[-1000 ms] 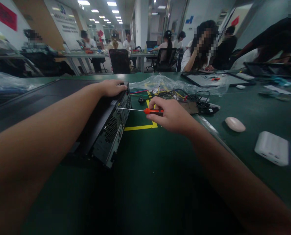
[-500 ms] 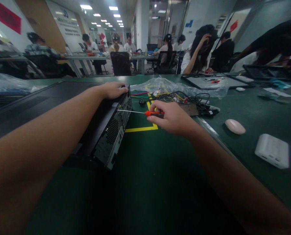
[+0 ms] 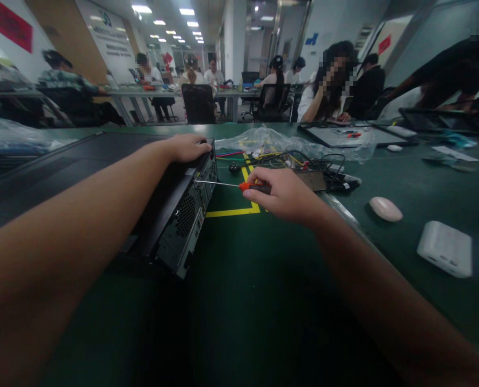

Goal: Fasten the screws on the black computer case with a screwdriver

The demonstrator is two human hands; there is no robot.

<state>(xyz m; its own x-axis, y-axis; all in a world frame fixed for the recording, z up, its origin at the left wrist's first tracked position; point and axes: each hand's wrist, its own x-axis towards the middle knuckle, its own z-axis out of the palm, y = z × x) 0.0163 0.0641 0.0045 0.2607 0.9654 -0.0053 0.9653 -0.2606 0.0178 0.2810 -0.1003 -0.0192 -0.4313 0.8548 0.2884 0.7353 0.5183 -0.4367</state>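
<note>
A black desktop computer case lies on its side on the green table, its metal back panel facing right. My left hand lies on top of the case at the far rear corner, fingers stretched toward the edge. In my right hand is a screwdriver with an orange and black handle, gripped between thumb and fingers. Its thin shaft runs level to the left, and the tip meets the upper edge of the back panel. Whether a screw sits under the tip is too small to tell.
Behind my right hand lie tangled cables, a power adapter and clear plastic wrap. To the right are a pale oval case and a white block-shaped device. Several people sit at desks beyond.
Almost nothing differs. The screwdriver and my right hand have shifted very slightly to the right, and my left hand stays on the case.
</note>
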